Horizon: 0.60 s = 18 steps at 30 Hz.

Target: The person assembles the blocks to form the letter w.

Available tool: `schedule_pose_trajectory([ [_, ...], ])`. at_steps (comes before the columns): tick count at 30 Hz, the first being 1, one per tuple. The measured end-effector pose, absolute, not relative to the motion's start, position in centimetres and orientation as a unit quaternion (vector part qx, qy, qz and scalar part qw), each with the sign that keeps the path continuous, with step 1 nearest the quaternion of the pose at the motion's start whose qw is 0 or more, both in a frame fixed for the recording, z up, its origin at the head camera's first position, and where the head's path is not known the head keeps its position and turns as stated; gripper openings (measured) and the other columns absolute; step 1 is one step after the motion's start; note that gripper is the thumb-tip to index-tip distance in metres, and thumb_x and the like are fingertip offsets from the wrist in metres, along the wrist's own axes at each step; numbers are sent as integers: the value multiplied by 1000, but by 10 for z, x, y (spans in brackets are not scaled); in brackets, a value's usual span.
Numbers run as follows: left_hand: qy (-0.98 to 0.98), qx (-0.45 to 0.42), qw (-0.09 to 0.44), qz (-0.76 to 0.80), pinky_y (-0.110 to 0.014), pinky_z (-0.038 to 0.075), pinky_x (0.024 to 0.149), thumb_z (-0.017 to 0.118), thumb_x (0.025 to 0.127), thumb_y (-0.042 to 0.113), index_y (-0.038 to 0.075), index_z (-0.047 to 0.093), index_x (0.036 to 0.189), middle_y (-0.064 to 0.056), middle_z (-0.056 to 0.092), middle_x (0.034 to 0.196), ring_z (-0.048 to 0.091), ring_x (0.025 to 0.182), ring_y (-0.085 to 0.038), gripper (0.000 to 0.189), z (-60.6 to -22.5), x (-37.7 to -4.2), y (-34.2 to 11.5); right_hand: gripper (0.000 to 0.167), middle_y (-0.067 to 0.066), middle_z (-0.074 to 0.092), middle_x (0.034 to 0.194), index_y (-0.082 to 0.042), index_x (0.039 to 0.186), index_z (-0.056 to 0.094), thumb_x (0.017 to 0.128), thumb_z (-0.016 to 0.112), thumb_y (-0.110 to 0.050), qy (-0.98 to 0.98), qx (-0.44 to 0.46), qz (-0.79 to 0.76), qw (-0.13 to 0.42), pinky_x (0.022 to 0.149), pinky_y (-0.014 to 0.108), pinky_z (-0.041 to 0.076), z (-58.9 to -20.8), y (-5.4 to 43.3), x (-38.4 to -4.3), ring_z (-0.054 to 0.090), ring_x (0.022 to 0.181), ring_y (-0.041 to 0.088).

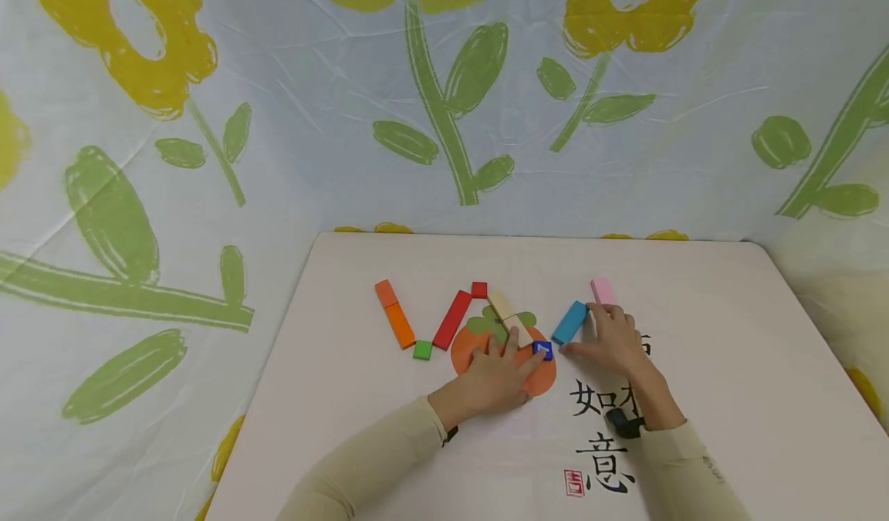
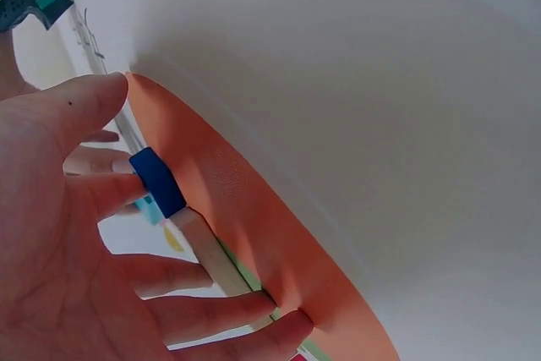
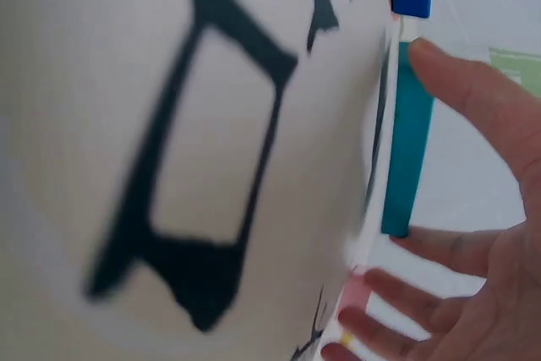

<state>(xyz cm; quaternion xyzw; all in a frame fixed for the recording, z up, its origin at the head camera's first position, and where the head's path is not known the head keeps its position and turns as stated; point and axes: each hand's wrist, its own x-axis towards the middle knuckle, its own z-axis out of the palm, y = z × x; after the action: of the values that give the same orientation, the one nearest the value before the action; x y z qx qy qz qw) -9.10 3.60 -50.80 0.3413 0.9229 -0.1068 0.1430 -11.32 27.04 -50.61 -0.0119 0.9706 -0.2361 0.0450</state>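
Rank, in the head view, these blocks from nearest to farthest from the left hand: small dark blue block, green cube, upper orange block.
From the left hand:
1. Small dark blue block, at its fingertips, to the right.
2. Green cube, on the left, apart from the hand.
3. Upper orange block, far left end of the zigzag.

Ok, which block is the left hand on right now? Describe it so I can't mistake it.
Start at the orange fruit print on the white table. The left hand lies across it, a fingertip against the small dark blue square block. It sits at the bottom of a V, between the cream bar and the longer light blue bar.
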Motion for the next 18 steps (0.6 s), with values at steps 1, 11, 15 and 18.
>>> schedule_pose_trajectory([
  [1,923,342,143,-107,-54,51,92,47,96,66,40,13,161,-12,18,165,37,140,-43,77,-508,-91,36,94,42,36,137,7,143,40,76,85,-40,969,-17,-242,43,91,74,37,-505,271,-114,36,120,60],
  [11,924,337,150,-104,-54,50,94,50,95,65,42,12,160,-11,20,165,35,141,-42,78,-504,-91,35,94,38,34,142,0,148,39,77,86,-40,955,-55,-286,59,93,74,36,-508,276,-122,34,125,56],
  [15,924,336,151,-101,-54,50,94,51,95,64,42,12,160,-10,19,165,34,141,-42,79,-505,-90,35,93,39,36,139,0,146,41,75,87,-39,957,-61,-278,55,93,73,36,-512,280,-122,34,124,57],
  [18,925,335,152,-98,-54,50,94,51,95,64,42,12,160,-10,18,165,34,141,-42,79,-506,-90,35,92,39,37,138,1,144,43,75,88,-38,959,-68,-272,51,93,73,35,-514,282,-122,34,124,58],
])
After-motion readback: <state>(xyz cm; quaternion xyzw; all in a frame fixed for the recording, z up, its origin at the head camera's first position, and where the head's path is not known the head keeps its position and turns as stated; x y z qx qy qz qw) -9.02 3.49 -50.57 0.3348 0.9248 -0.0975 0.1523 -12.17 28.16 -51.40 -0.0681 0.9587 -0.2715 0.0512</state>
